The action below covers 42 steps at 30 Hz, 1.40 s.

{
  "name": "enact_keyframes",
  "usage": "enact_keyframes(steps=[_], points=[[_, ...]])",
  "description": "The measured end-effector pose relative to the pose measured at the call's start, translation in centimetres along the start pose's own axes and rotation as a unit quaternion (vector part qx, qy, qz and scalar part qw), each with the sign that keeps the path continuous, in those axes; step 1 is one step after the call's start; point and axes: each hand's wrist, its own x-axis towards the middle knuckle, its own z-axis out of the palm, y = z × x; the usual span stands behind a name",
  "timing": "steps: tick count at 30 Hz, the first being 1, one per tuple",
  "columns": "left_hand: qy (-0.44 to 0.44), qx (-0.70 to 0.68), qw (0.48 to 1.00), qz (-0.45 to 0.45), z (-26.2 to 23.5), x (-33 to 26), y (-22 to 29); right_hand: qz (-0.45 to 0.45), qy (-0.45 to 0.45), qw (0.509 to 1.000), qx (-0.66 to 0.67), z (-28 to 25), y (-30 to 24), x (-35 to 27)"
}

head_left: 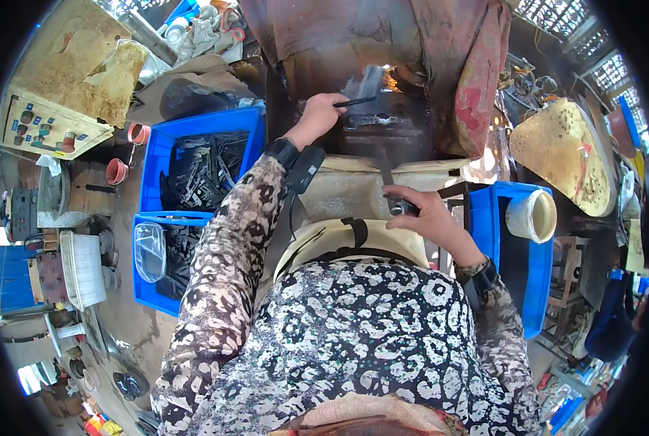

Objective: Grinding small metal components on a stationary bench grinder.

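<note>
My left hand (pixel 320 115) reaches forward, its fingers closed on one end of a thin dark strip (pixel 356 102) that points right. Just beyond that strip stands a grey upright piece (pixel 371 78), with an orange glow (pixel 391 78) beside it inside a hooded machine (pixel 382 138). Closer to my body, my right hand (pixel 430 216) is closed around a dark handle (pixel 400 206). A narrow dark bar (pixel 386 168) runs forward from near this hand; whether it joins the handle, I cannot tell. A pale tray (pixel 339 190) lies under the bar.
At left, two blue crates (pixel 150 174) hold many dark strips; a clear plastic container (pixel 150 251) sits in the nearer one. A control box (pixel 45 129) with knobs stands far left. To the right is a blue bin (pixel 484 218) with a white bucket (pixel 541 216). Brown cloths (pixel 477 87) hang around the machine.
</note>
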Motion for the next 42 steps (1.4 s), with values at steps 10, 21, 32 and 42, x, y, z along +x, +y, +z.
enact_keyframes(steps=[10,21,32,42], points=[[-0.067,0.159,0.975,0.140,0.6,0.2,-0.6,-0.079,0.015,0.996,-0.035,0.9,0.8,-0.3],[-0.099,0.314,0.909,0.254,-0.3,0.6,0.0,-0.196,0.077,0.962,-0.173,1.9,1.1,-0.5],[-0.114,0.313,0.909,0.249,-0.2,0.9,0.7,-0.233,0.085,0.940,-0.234,1.9,1.0,-0.6],[-0.007,0.327,0.924,0.199,-3.7,-1.7,1.8,-0.215,0.122,0.955,-0.162,-1.0,-1.0,2.6]])
